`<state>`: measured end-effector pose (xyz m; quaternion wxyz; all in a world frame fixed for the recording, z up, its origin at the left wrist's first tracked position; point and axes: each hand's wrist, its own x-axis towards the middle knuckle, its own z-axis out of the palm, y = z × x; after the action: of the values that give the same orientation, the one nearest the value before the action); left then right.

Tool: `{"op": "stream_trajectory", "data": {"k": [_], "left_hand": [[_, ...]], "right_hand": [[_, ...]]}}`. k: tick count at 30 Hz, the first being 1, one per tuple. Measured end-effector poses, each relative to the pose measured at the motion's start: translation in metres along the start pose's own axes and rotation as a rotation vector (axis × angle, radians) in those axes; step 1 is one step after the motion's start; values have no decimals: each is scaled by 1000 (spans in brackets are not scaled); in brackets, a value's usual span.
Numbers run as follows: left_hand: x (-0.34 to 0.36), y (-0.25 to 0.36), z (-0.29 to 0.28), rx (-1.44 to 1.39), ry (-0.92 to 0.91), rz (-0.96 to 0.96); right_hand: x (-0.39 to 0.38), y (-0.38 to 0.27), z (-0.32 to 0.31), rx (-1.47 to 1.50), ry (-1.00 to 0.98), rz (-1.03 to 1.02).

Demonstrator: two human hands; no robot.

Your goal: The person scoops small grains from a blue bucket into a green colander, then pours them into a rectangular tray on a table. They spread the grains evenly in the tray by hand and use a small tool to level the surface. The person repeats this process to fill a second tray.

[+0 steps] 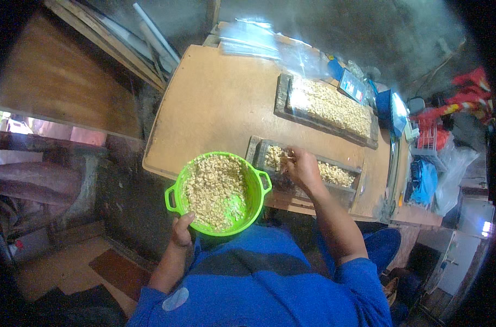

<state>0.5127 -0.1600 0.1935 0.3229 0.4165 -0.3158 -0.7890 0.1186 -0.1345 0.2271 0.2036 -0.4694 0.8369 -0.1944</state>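
My left hand (182, 230) grips the near-left rim of a bright green plastic basin (254, 201) with two handles, holding pale, crumbly pieces (209, 185); some bare green bottom shows at its right. My right hand (301, 168) is over a narrow dark wooden tray (340, 191) on the table, fingertips pinched among similar loose pieces (335, 173); what they hold is hidden. A larger wooden mould (374, 136) lies beyond, with a flat, packed slab of the pale pieces (329, 106) in it.
The light-brown table (215, 98) carries stacked clear plastic bags (248, 41), a small device with a screen (350, 87) and a blue container (384, 111) at the back right. A wire basket (425, 143), red cloth (466, 92) and blue bag (422, 185) crowd the right. Planks and pipes (152, 32) lean back left.
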Motion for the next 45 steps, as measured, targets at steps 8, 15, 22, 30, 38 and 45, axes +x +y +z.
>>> {"op": "stream_trajectory", "data": {"k": [8, 15, 22, 30, 38, 45], "left_hand": [[3, -7, -7, -9, -23, 36], [0, -2, 0, -3, 20, 13], [-1, 2, 6, -27, 27, 3], [0, -5, 7, -73, 5, -4], [-7, -8, 14, 76, -6, 28], [-15, 19, 39, 146, -93, -19]], "right_hand": [[-7, -7, 17, -76, -24, -72], [-6, -2, 27, -43, -20, -177], [-6, -3, 34, -47, 160, -450], [-15, 22, 16, -112, 150, -359], [-55, -23, -3, 189, 197, -330], [-94, -96, 47, 582, -204, -92]]}}
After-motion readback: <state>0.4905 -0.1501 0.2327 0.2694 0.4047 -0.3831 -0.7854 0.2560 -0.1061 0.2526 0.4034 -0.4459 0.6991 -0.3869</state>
